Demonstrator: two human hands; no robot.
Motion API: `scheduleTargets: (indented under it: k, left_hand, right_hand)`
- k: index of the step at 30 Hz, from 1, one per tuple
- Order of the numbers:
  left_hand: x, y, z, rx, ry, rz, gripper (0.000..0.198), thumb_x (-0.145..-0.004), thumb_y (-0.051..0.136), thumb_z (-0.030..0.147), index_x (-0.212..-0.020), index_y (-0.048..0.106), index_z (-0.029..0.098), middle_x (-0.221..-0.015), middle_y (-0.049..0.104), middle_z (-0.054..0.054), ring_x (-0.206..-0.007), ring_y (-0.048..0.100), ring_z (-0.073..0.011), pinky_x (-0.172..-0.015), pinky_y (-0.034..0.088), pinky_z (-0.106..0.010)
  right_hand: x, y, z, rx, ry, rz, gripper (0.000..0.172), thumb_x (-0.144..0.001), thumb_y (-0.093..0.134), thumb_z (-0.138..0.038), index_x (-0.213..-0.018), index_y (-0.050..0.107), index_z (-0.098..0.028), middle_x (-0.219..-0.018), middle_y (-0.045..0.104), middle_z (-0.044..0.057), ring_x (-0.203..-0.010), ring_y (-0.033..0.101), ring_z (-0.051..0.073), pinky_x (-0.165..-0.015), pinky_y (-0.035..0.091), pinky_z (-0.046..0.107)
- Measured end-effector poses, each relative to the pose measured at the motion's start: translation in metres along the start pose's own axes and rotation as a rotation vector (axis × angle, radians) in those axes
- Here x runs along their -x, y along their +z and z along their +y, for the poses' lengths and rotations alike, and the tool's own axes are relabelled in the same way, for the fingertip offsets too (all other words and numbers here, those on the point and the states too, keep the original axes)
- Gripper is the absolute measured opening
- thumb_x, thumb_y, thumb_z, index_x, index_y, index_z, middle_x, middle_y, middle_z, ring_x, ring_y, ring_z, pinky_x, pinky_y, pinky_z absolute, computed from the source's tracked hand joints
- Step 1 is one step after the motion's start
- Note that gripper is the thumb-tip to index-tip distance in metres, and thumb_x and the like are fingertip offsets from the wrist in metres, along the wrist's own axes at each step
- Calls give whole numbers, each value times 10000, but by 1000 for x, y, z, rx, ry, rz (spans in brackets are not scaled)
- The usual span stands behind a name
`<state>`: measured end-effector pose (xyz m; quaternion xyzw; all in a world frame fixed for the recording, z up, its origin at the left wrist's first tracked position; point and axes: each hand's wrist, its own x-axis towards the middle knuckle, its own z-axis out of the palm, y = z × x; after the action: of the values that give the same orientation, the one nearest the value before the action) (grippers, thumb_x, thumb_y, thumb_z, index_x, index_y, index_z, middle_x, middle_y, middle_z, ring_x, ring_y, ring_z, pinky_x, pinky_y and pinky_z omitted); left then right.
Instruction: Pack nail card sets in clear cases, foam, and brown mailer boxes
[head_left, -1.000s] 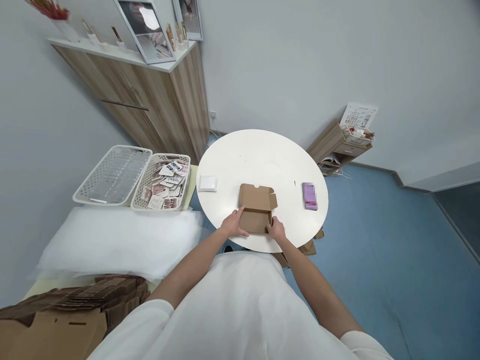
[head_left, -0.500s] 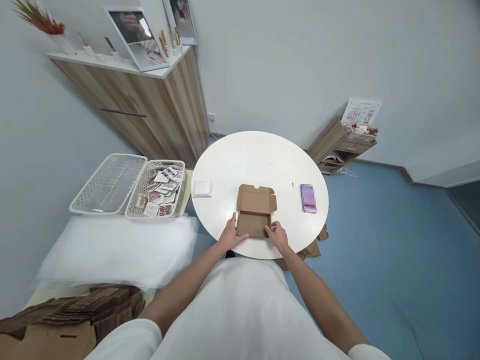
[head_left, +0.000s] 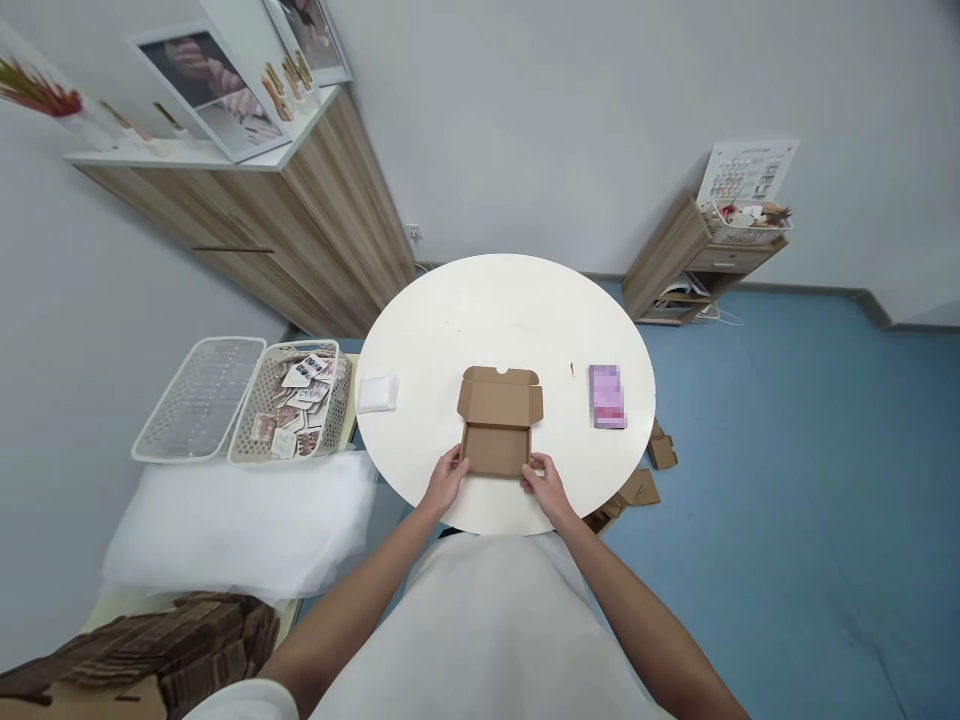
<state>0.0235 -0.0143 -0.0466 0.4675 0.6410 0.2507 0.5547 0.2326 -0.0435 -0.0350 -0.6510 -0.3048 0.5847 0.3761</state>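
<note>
On the white round table, a brown cardboard box (head_left: 498,450) lies with its lid folded back and its inside bare. My left hand (head_left: 445,480) grips the box's near left corner, thumb on the rim. At the near right corner, my right hand (head_left: 546,484) pinches the side wall between thumb and fingers. A small white packet (head_left: 377,393) rests toward the table's left edge. To the right of the box lies a purple rectangular item (head_left: 607,396), its surface blurred out.
The round table (head_left: 510,300) stands before me. At left are a white basket of cards (head_left: 300,400), an openwork basket (head_left: 202,400), white sheeting (head_left: 240,525) and stacked flat cardboard (head_left: 187,640). Cardboard pieces (head_left: 637,488) lie below the table's right side. A wooden cabinet (head_left: 330,210) stands behind.
My left hand has drawn its fingers in from a spread pose to grip the box's left corner. My right hand stays at the right corner. The camera view has shifted slightly.
</note>
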Motion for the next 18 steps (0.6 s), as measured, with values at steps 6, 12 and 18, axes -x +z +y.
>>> scheduleTargets:
  k: [6,12,18]
  left_hand:
    - [-25,27,28,40,-1,28,549,-822,402,441,-1304,349,183,-1292,457,-100,-1109,485,-208,-848,441,-317]
    - [-39,40,48,42,-8,62,567,-825,393,413,-1333,296,181,-1324,424,-79,-1147,454,-197,-878,426,-313]
    - [-40,42,50,75,12,22,542,-837,356,391,-1340,292,200,-1335,417,-59,-1170,431,-210,-899,414,-349]
  right_hand:
    - [-33,-30,-13,-31,13,21,470,-694,553,-472,-1073,434,-220,-1045,499,58,-667,583,125,-656,490,294]
    - [-57,-40,-22,-29,9,-4,506,-707,533,-486,-1132,420,-236,-1130,465,67,-775,590,140,-703,481,290]
    - [-63,-40,-14,-1,-16,-32,537,-688,555,-486,-1139,428,-225,-1182,459,80,-838,574,159,-718,484,309]
